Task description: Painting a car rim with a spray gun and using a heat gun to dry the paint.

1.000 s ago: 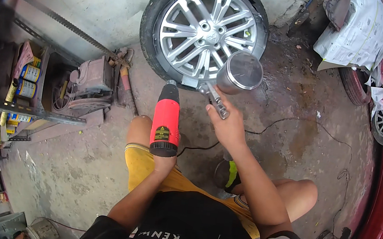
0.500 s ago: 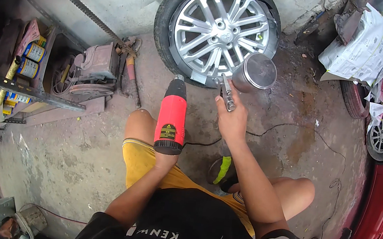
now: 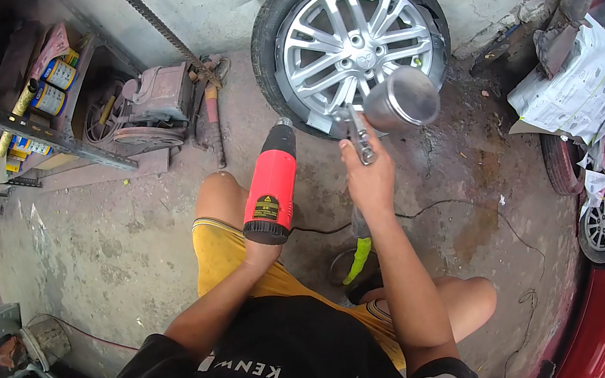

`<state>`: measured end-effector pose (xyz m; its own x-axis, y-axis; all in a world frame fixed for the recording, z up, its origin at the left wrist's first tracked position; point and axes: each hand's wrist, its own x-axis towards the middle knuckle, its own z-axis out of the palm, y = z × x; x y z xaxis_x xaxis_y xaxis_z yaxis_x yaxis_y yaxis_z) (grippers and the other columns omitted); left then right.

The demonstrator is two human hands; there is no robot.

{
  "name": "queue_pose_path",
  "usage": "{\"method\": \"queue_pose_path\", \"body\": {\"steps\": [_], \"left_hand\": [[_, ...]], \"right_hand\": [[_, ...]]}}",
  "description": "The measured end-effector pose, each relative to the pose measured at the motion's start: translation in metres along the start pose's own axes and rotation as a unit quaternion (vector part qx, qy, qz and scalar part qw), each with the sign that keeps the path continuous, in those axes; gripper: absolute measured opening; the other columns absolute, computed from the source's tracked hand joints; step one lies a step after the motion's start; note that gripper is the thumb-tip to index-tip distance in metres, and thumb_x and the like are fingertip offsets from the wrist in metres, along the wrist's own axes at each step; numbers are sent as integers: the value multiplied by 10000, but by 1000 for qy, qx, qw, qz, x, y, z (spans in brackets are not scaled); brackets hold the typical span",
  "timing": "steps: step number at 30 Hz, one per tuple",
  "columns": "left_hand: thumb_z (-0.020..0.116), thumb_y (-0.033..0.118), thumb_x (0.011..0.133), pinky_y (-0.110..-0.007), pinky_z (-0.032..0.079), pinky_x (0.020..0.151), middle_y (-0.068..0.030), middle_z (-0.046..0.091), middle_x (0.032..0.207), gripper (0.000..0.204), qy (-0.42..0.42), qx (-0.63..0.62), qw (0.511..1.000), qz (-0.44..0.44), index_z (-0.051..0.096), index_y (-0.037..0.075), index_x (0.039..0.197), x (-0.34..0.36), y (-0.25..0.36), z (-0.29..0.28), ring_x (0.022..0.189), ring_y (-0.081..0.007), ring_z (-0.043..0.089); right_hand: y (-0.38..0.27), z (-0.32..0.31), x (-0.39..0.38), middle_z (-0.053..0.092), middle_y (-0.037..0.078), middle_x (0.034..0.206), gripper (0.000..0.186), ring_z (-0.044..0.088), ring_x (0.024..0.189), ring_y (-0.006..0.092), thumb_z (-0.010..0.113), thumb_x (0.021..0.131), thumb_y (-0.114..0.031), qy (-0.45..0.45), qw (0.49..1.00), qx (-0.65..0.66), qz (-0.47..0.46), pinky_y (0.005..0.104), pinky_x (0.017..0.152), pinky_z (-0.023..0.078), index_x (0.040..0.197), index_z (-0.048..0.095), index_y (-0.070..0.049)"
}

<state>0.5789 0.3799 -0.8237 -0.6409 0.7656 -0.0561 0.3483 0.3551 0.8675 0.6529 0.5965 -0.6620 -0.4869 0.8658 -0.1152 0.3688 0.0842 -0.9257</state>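
Fingers of our left hand [image 3: 262, 249] sit hidden beneath the one red heat gun [image 3: 272, 185] it grips. Our right hand [image 3: 370, 179] is closed around one spray gun [image 3: 393, 109], just ahead of it one alloy wheel [image 3: 352, 43].

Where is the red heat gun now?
In the head view the heat gun is centre-left, held in the left hand, nozzle toward the wheel, beside the spray gun.

heat gun [image 3: 272, 185]: glossy red plastic | spray-gun cup [image 3: 404, 99]: matt metal | floor [image 3: 120, 241]: rough concrete
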Motion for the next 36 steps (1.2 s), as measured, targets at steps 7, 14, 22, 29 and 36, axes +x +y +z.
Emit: {"method": "queue_pose_path", "body": {"steps": [7, 14, 22, 29, 36], "left_hand": [[464, 13, 1018, -415, 473, 1063, -150, 569, 1347, 377, -8, 32, 999, 20, 497, 38, 1393, 0, 2, 0, 1224, -282, 566], [470, 21, 1019, -415, 487, 1045, -143, 574, 1331, 370, 19, -37, 999, 22, 494, 29, 1389, 4, 10, 1, 1215, -282, 566], [717, 147, 939, -400, 524, 805, -126, 677, 953, 191, 140, -86, 984, 65, 666, 14, 1068, 13, 35, 3, 883, -270, 657], [714, 162, 948, -396, 510, 704, -95, 643, 863, 158, 123, 49, 983, 124, 664, 28, 1017, 13, 26, -7, 764, -248, 619], [686, 113, 944, -368, 498, 770, -96, 640, 972, 182, 114, -33, 993, 17, 651, 34, 1105, 8, 14, -9, 881, -229, 612]], "right_hand": [[-5, -10, -6, 718, 229, 990, 553, 714, 906, 302, 701, 909, -241, 21, 998, -51, -43, 394, 854, 524, 1445, 564, -213], [-19, -26, 23, 721, 238, 1088, 554, 723, 1019, 312, 708, 910, -235, 24, 996, -86, -18, 394, 885, 531, 1446, 569, -220], [6, -42, 27, 717, 20, 952, 513, 672, 813, 78, 695, 942, -174, 163, 976, -90, -109, 272, 664, 527, 1442, 581, -163], [0, -15, 7, 721, 181, 1157, 558, 697, 980, 262, 690, 921, -188, 53, 997, 36, -39, 361, 892, 511, 1460, 548, -152], [16, 19, 10, 710, 206, 1095, 560, 675, 960, 190, 690, 920, -189, 23, 992, 118, -42, 356, 872, 510, 1458, 546, -134]]}}
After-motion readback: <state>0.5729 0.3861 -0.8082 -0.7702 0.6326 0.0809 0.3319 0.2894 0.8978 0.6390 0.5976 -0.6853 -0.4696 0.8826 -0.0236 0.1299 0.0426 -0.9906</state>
